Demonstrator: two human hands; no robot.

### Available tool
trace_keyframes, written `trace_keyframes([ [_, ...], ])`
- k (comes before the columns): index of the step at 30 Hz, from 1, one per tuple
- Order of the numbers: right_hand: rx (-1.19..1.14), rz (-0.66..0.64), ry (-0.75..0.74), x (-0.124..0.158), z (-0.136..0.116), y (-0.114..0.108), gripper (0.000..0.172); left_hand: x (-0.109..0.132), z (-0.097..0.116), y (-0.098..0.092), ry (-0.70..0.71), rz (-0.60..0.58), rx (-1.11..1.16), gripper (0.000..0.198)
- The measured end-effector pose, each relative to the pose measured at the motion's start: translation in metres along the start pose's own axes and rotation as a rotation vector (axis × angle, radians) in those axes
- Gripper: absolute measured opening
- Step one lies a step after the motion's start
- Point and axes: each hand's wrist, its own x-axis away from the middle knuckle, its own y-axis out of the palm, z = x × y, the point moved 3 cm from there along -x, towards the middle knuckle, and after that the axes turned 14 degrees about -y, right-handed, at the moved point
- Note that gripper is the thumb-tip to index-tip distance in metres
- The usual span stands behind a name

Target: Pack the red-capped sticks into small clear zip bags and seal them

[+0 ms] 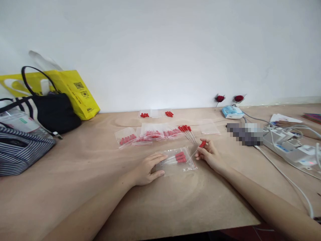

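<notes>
A clear zip bag [170, 171] lies flat on the table in front of me, with several red-handled thin metal rods [181, 157] inside, their handles toward its right end. My left hand [147, 169] rests on the bag's left end, thumb and fingers stretched out and apart. At the bag's right end, my right hand [208, 155] pinches one more red-handled rod [202, 144]. Its thin shaft slants down to the left, its tip at the bag's mouth; I cannot tell whether it is inside. Just beyond lies a loose bunch of similar rods [185, 128].
Behind are filled zip bags [127, 139], a flat clear bag [209, 127] and two piles of small red pieces [169, 114]. To the left stand a yellow bag [77, 93], a black bag [57, 110] and a striped pouch [22, 150]. Power strips [288, 144] with cables lie right, near a tissue pack [232, 112].
</notes>
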Motion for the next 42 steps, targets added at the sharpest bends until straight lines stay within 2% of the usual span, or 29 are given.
trace_keyframes([
  [5,-0.038,0.013,0.047,0.014,0.000,0.005,0.045,0.001,0.001,0.000,0.013,0.014,0.034,0.048],
  [10,-0.036,0.069,0.011,0.015,0.000,0.004,0.046,0.001,0.002,-0.001,0.026,0.031,0.049,0.048],
  [18,-0.039,-0.139,0.113,0.015,0.000,0.002,0.039,0.000,0.000,0.000,0.030,0.028,0.040,0.048],
  [22,0.045,-0.290,0.126,0.017,-0.003,0.005,0.037,0.001,0.000,0.000,0.024,0.026,0.040,0.048],
  [25,0.131,-0.355,0.129,0.020,-0.004,0.008,0.036,0.001,0.000,0.000,0.020,0.034,0.042,0.048],
  [30,0.242,-0.377,0.160,0.020,-0.001,0.014,0.031,0.000,0.001,0.000,0.035,0.027,0.046,0.048],
  [38,0.241,-0.430,0.143,0.020,0.001,0.021,0.021,0.000,0.001,0.000,0.042,0.022,0.044,0.048],
  [42,0.267,-0.404,0.161,0.004,0.003,0.014,0.022,0.000,-0.001,0.000,0.055,0.027,0.042,0.049],
])
